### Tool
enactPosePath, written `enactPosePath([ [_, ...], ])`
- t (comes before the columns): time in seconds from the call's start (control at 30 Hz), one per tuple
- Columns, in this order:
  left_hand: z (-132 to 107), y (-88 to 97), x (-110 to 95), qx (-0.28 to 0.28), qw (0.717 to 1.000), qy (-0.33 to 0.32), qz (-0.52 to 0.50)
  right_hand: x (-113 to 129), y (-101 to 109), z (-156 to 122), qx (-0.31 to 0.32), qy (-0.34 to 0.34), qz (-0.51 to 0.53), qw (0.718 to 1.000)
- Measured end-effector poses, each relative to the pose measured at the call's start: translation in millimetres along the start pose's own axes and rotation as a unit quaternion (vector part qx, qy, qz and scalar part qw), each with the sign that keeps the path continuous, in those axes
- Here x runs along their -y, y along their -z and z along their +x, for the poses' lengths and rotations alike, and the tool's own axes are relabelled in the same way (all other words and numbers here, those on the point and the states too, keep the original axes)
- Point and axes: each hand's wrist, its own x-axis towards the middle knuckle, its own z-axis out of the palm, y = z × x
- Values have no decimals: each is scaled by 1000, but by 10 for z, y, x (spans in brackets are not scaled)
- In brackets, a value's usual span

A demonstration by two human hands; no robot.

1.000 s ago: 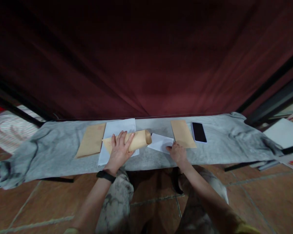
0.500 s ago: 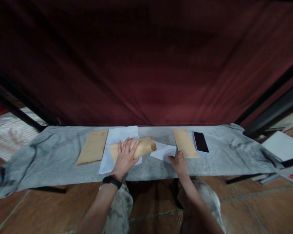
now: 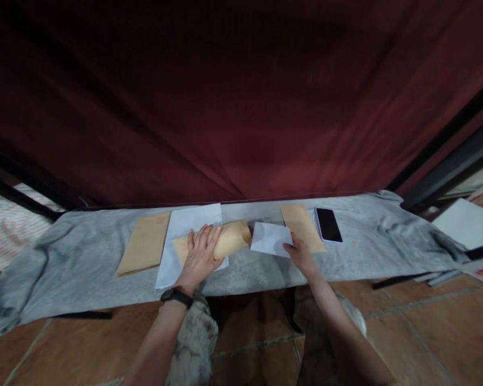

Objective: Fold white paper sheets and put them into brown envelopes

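Note:
My left hand [image 3: 202, 254] lies across a brown paper envelope [image 3: 231, 239], its fingers over the top and thumb along the near side. The envelope bulges, and its mouth gapes to the right. Beneath it are white paper sheets [image 3: 171, 262]. A folded white paper [image 3: 270, 239] is pinched at its right edge by my right hand [image 3: 301, 254]. The paper's left edge is close to the envelope's mouth; whether they touch I cannot tell. Another brown envelope [image 3: 301, 225] lies flat just beyond my right hand.
A stack of brown envelopes [image 3: 144, 244] lies at the left of the grey cloth-covered table [image 3: 370, 241]. A phone [image 3: 329, 225] with a dark screen rests at the right. Behind the table hangs a dark red curtain [image 3: 241, 134].
My right hand has brought the white paper up and level, its left edge now facing the envelope's mouth. My left hand keeps its hold on the envelope. The view has shifted slightly.

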Motion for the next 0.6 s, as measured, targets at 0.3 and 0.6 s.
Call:
enactPosePath([
  [0.3,28,-96,87,67,997,3,-48,-31,147,-54,21,-154,410,899],
  [0.6,19,-85,6,73,996,-52,-20,-14,-19,54,47,-74,308,947],
])
